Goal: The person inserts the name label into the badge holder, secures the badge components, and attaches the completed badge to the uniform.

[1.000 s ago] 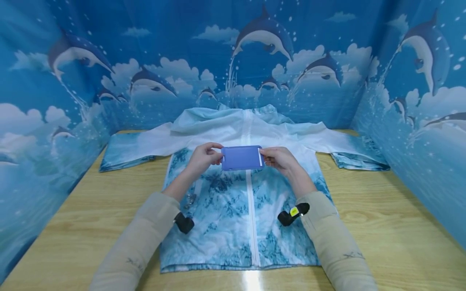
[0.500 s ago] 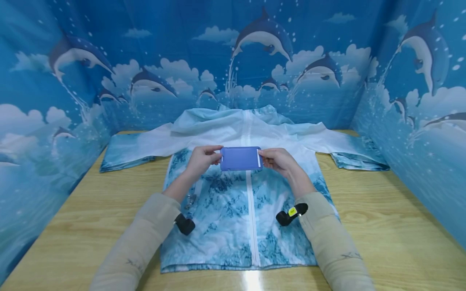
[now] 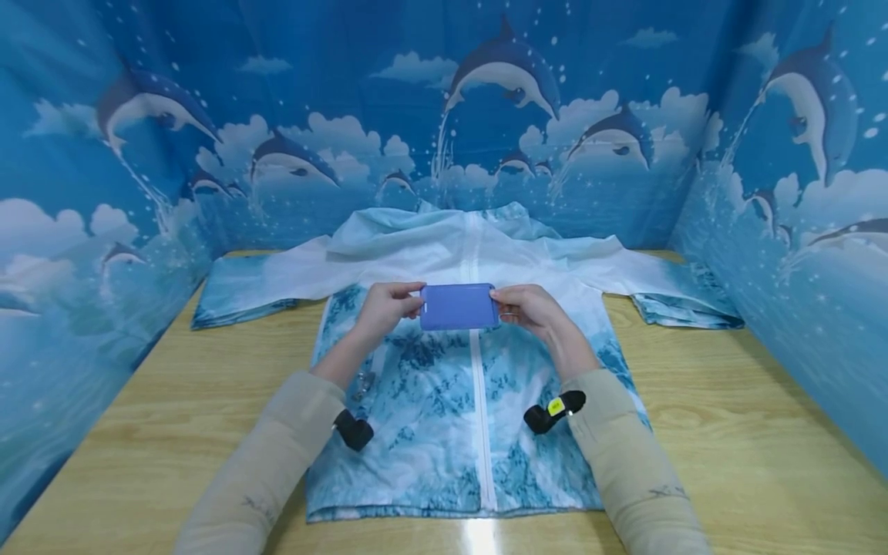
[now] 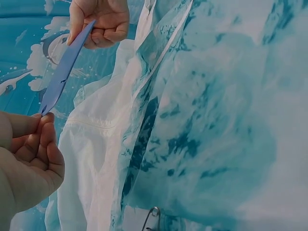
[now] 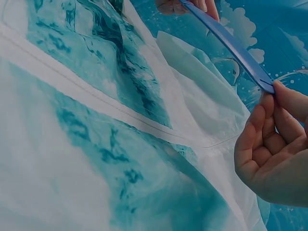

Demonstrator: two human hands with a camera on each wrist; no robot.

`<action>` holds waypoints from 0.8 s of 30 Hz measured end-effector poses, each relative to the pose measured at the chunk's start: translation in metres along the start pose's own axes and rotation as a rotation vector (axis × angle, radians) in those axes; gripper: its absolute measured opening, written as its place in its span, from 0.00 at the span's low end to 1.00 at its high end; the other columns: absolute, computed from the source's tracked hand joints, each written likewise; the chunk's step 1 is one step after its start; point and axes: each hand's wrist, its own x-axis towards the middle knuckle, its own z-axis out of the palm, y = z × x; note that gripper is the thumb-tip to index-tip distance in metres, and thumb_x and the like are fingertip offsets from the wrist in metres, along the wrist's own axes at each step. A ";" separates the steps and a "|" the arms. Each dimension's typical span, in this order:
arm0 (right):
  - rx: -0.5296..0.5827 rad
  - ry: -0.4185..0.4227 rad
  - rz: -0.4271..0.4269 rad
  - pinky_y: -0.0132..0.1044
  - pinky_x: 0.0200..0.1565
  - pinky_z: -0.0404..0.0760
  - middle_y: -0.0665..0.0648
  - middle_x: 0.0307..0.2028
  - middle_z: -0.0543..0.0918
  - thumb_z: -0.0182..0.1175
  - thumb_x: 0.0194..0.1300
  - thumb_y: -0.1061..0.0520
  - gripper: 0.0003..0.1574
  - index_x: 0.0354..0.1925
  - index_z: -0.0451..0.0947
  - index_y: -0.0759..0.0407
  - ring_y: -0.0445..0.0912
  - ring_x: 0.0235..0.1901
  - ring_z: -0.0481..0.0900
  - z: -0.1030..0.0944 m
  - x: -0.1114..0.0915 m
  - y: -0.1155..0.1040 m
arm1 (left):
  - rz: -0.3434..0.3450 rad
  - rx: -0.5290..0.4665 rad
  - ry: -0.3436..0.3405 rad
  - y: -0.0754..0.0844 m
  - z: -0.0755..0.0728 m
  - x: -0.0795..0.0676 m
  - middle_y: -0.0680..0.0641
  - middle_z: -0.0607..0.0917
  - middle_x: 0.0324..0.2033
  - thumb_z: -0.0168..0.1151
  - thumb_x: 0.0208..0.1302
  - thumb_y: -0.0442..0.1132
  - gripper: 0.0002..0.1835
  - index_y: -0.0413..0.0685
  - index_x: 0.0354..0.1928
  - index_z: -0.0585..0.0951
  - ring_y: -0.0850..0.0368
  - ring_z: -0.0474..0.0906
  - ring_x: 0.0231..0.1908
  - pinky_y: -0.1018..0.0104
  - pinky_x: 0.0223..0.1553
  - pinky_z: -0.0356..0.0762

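A flat blue-violet card holder (image 3: 458,307) is held up above the jacket, with a small slot near its left end. My left hand (image 3: 384,310) pinches that left end between thumb and fingers. At the opposite end my right hand (image 3: 533,307) pinches the holder's edge. Seen almost edge-on in the left wrist view, the card holder (image 4: 67,70) slants between the two hands. Below lies a blue and white zip jacket (image 3: 416,432), spread flat with its sleeves out to both sides. A small metal clip (image 3: 364,383) rests on the jacket's left half; its exact form is unclear.
The jacket covers the middle of a wood-grain table (image 3: 714,416). Blue dolphin-print curtains (image 3: 388,100) close off the back and both sides. A black wrist camera (image 3: 354,429) sits at the left cuff, and another black camera (image 3: 551,412) at the right.
Both hands have lowered the card holder slightly and tilted it a little. The white strip at its right end has gone from sight. The jacket has not moved.
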 end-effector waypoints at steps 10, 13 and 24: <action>-0.026 -0.003 0.009 0.40 0.42 0.76 0.51 0.25 0.80 0.56 0.66 0.57 0.14 0.46 0.78 0.65 0.42 0.27 0.77 0.002 0.000 0.001 | -0.019 -0.010 -0.015 0.001 -0.003 0.002 0.41 0.83 0.34 0.56 0.65 0.36 0.19 0.44 0.58 0.76 0.44 0.77 0.38 0.47 0.46 0.73; -0.055 0.005 0.013 0.38 0.41 0.77 0.51 0.26 0.80 0.55 0.67 0.56 0.20 0.52 0.74 0.68 0.42 0.28 0.77 0.001 -0.001 0.001 | -0.011 -0.023 -0.042 0.001 -0.003 0.002 0.41 0.83 0.35 0.57 0.65 0.37 0.19 0.44 0.58 0.75 0.48 0.78 0.37 0.47 0.47 0.73; -0.033 -0.011 -0.008 0.42 0.46 0.74 0.51 0.25 0.79 0.54 0.68 0.57 0.21 0.54 0.72 0.70 0.42 0.29 0.76 -0.004 -0.001 -0.001 | -0.009 -0.023 -0.111 0.000 -0.005 0.000 0.42 0.83 0.35 0.57 0.65 0.37 0.18 0.40 0.55 0.76 0.53 0.77 0.35 0.47 0.48 0.72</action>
